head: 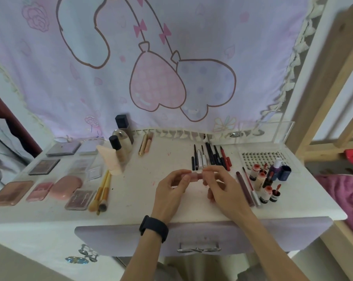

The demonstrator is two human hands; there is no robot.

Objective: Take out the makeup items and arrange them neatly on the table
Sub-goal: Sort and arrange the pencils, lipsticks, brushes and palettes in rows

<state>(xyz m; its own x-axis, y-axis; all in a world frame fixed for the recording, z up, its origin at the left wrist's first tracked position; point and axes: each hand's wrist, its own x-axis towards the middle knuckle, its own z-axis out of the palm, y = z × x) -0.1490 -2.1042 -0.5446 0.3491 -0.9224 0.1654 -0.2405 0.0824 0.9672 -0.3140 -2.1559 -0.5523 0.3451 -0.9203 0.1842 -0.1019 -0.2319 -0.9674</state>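
Over the middle of the white table (143, 179), my left hand (172, 186) and my right hand (218, 183) together hold a small pink makeup item (196, 176), each pinching one end. Palettes (44, 166) and compacts lie in rows at the left. Beside them are yellow-handled brushes (101, 191). Foundation bottles (120, 148) and a peach tube (108, 157) stand at the back. A row of dark pencils and liners (210, 157) lies behind my hands. Small lip tints and bottles (266, 181) cluster at the right.
A clear acrylic box (272, 134) and a lash tray (260, 158) sit at the back right. A patterned curtain (151, 67) hangs behind the table. The lilac drawer front (202, 238) is below my wrists. A wooden frame (323, 78) stands at the right.
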